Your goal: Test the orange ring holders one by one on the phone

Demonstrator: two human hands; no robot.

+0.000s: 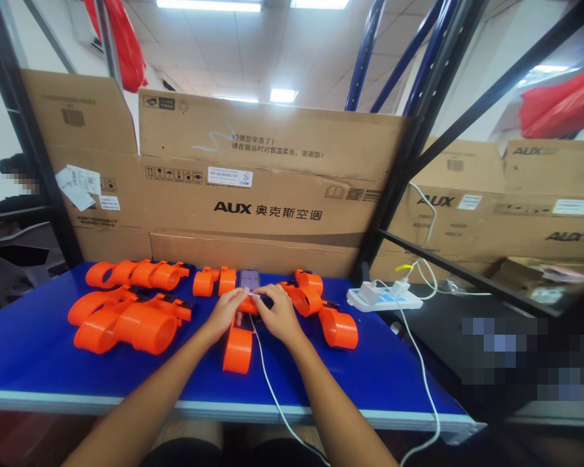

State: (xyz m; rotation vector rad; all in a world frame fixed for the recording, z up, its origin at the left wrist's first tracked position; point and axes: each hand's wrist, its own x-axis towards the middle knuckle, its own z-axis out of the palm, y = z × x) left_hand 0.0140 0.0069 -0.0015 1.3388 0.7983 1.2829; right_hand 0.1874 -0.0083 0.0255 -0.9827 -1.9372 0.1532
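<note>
Left rings: orange, in two rows, left of centre on the blue table.
Left hand: centre, fingers bent at the cable's upper end; grip unclear.
Ring: orange, just below the hands.
Phone: just above them.
Cable: white, runs from the fingertips to the bottom edge.
Right hand: fingers bent, facing the left's; cannot tell its grip.
Right rings: orange, right of centre.
</note>
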